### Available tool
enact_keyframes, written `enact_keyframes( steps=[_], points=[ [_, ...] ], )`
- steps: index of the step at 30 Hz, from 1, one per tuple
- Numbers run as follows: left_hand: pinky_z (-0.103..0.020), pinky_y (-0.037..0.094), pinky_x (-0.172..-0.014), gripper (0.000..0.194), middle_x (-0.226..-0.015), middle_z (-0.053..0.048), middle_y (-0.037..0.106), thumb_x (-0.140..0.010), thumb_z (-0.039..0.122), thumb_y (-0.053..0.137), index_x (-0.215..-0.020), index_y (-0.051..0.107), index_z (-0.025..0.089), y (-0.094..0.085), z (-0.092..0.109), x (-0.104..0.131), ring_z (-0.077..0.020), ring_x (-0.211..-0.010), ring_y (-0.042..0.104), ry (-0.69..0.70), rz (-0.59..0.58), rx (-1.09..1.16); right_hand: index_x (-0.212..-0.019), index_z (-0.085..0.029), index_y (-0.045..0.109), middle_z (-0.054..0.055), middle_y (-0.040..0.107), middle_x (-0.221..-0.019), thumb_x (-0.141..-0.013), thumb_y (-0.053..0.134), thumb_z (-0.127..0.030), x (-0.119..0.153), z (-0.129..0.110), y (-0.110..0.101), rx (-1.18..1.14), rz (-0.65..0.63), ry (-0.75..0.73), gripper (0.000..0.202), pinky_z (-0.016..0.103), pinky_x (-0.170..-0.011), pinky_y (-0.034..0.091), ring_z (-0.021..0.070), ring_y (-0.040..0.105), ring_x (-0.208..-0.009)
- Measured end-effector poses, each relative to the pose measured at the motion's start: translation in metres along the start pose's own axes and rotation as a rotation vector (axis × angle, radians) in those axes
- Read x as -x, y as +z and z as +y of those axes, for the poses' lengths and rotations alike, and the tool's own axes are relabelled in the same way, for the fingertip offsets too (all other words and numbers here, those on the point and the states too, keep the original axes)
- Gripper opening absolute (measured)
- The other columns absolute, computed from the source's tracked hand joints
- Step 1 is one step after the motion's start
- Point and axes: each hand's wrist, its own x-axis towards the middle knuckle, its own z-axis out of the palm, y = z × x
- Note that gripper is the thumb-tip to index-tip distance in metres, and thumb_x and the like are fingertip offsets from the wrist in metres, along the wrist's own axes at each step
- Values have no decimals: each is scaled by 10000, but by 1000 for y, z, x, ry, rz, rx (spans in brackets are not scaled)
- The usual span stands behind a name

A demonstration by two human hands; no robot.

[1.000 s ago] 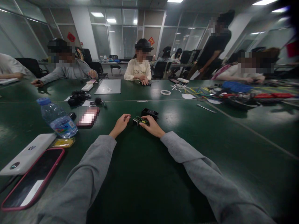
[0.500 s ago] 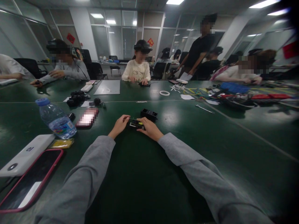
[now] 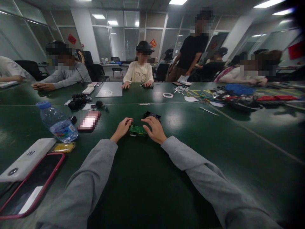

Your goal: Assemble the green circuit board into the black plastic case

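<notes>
A green circuit board (image 3: 137, 130) lies on the dark green table between my hands, its solder side facing up. At its left end my left hand (image 3: 123, 128) rests with fingers apart, holding nothing. My right hand (image 3: 154, 128) hovers at the board's right end, fingers curved and spread; whether its thumb touches the board I cannot tell. Just behind the right hand sits a black plastic housing (image 3: 152, 114), partly hidden by the fingers.
To the left stand a water bottle (image 3: 58, 124), a pink-edged phone (image 3: 89, 121), a white power bank (image 3: 27, 159) and a red-cased phone (image 3: 33, 184). A wrench (image 3: 209, 111) and tangled cables (image 3: 202, 93) lie at the right. A co-worker (image 3: 140, 70) sits opposite.
The board has turned over from its component side to its green solder side and lies closer to me. My right hand has opened off it. The standing person has shifted left.
</notes>
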Motion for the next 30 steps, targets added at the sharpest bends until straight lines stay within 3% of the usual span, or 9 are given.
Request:
enact_keyframes(
  steps=[2,4,6,9,15,18,22,30],
  points=[
    [-318,479,-849,304,-1075,-82,657,-901,344,447,-1103,604,179,0,1,0,-174,-947,617,2,-5,-9,-1210,-227,523,95,510,-1154,-952,395,-397,1,22,-2,-20,173,147,334,411,-925,393,244,472,-1104],
    [-315,478,-847,300,-1072,-84,657,-901,341,447,-1098,604,177,-1,2,0,-173,-945,617,-1,-4,-10,-1237,-220,514,108,485,-1201,-908,480,-413,3,47,-1,-6,268,242,383,443,-956,383,267,446,-1145],
    [-315,476,-848,299,-1081,-82,654,-902,338,446,-1104,601,181,-1,4,1,-172,-946,615,-8,-8,-6,-1246,-220,521,114,476,-1223,-845,568,-420,7,71,2,-13,246,280,450,466,-968,383,281,442,-1152],
    [-322,475,-853,296,-1089,-81,651,-904,330,442,-1109,596,182,-2,7,2,-174,-946,613,-21,-16,-3,-1140,-218,590,96,545,-1119,-813,600,-419,11,93,8,-138,172,331,384,456,-933,422,254,512,-1051],
    [-333,475,-866,284,-1081,-83,655,-901,309,449,-1104,599,180,-1,5,1,-177,-947,616,-37,-6,-3,-1013,-186,607,71,628,-944,-826,547,-526,12,101,15,-430,214,580,393,380,-802,481,203,581,-867],
    [-338,477,-871,285,-1081,-83,657,-903,314,448,-1104,603,183,-1,3,1,-177,-949,617,-39,-5,0,-1073,-189,576,78,612,-1012,-805,596,-468,12,101,14,-396,204,499,387,375,-792,486,211,574,-906],
    [-341,478,-870,294,-1092,-83,655,-903,329,449,-1108,604,188,-1,2,1,-175,-944,617,-27,-9,-10,-1090,-203,574,89,566,-1088,-830,572,-351,11,92,12,-146,142,307,300,432,-892,446,242,525,-1023],
    [-330,474,-860,280,-1052,-77,666,-895,322,462,-1091,610,189,1,-1,-2,-170,-921,620,-17,3,-12,-1266,-211,488,126,386,-1340,-868,507,-284,11,62,6,195,89,201,405,487,-996,359,307,350,-1252]
  ],
)
